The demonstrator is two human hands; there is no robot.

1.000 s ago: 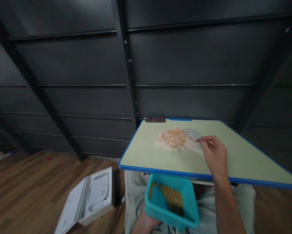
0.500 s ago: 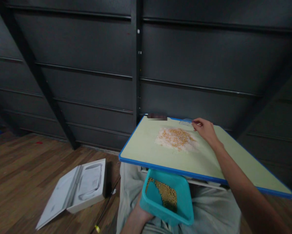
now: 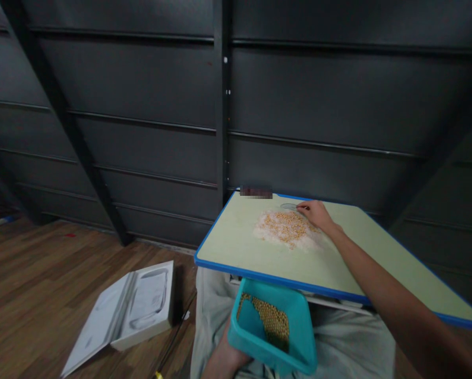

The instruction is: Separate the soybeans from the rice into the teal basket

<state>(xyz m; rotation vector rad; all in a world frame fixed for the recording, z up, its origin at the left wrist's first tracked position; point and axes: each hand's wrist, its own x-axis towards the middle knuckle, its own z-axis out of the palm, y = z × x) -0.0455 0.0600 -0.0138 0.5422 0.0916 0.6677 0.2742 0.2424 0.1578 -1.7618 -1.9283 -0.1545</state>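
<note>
My right hand [image 3: 317, 213] is closed on the near edge of a thin, round, see-through object [image 3: 288, 206]; its exact kind is unclear. It is held just beyond a pile of white grains mixed with yellow beans [image 3: 287, 227], spread on a pale green tabletop [image 3: 228, 237] with a blue rim. My left hand [image 3: 230, 353] grips the left underside of a teal plastic basket [image 3: 302, 326] above my lap; its fingers are partly hidden beneath. Yellow beans [image 3: 273, 318] lie heaped inside the basket, and a rounded teal part rises through them on the left.
A dark panelled wall [image 3: 157, 163] stands behind the table. At the table's back left edge is a blurred dark object [image 3: 256, 192]. An opened white box [image 3: 141, 305] lies on the wooden floor [image 3: 30, 284] to the left, with a dark cable [image 3: 176, 329] beside it.
My right hand has moved left and a little nearer, bringing the round see-through object to the pile's far edge. My left hand still holds the basket. The view has shifted slightly.
</note>
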